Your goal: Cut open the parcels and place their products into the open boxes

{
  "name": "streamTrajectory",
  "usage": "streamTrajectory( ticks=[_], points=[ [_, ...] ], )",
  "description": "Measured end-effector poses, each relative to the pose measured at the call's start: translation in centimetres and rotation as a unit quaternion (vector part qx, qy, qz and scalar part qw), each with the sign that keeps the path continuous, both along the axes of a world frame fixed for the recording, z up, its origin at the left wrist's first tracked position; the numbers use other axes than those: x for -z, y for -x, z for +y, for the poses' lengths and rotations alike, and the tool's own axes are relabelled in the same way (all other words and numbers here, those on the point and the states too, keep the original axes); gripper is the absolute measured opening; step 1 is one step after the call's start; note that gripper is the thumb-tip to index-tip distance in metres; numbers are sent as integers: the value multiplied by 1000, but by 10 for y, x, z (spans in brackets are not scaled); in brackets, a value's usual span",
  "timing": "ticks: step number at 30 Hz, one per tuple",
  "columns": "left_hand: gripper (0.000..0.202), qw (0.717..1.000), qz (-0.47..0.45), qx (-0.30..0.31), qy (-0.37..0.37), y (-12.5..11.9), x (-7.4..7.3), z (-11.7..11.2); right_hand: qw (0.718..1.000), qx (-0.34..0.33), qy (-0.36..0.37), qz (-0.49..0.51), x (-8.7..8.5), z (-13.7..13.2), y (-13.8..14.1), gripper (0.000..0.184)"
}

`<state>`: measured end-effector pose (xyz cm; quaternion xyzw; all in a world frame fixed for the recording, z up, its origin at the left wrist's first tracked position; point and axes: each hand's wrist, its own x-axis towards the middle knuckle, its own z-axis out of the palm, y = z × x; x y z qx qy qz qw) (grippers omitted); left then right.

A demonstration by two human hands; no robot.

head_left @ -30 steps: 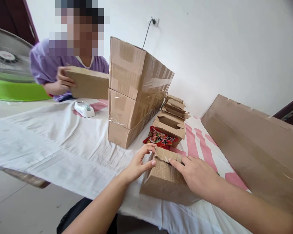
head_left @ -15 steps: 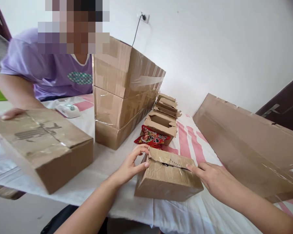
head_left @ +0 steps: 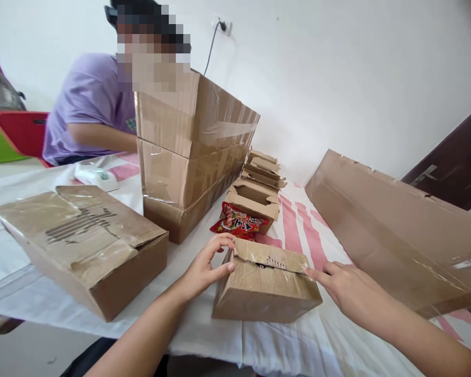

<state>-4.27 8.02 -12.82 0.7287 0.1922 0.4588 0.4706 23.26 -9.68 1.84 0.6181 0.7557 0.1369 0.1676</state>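
In front of me a small cardboard box sits on the cloth, its top flaps meeting at a ragged, slightly gaping seam. My left hand grips its left end, thumb and fingers apart at the top corners. At the right end of the seam, my right hand presses with its index finger, the other fingers curled at the box's side; its thumb is hard to see. Just behind the box, a red printed snack packet leans against an open-topped cardboard box.
A larger closed carton lies at left. Stacked boxes rise beyond it, partly hiding a person in purple. A long cardboard panel or box stands at right. A white device rests on the tablecloth.
The person at left has let go of the larger carton and drawn back behind the stack; that carton now lies on the table. My hands stay on the small box, almost unmoved.
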Motion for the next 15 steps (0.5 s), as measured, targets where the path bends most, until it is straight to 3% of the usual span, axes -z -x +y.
streamTrajectory(
  ticks=[6,15],
  points=[
    [33,1000,7,7,0,1,-2,-1,998,30,34,-52,-5,-5,4,58],
    [32,1000,9,2,5,1,-4,-2,998,12,-27,-60,-2,-14,-4,52]
  ],
)
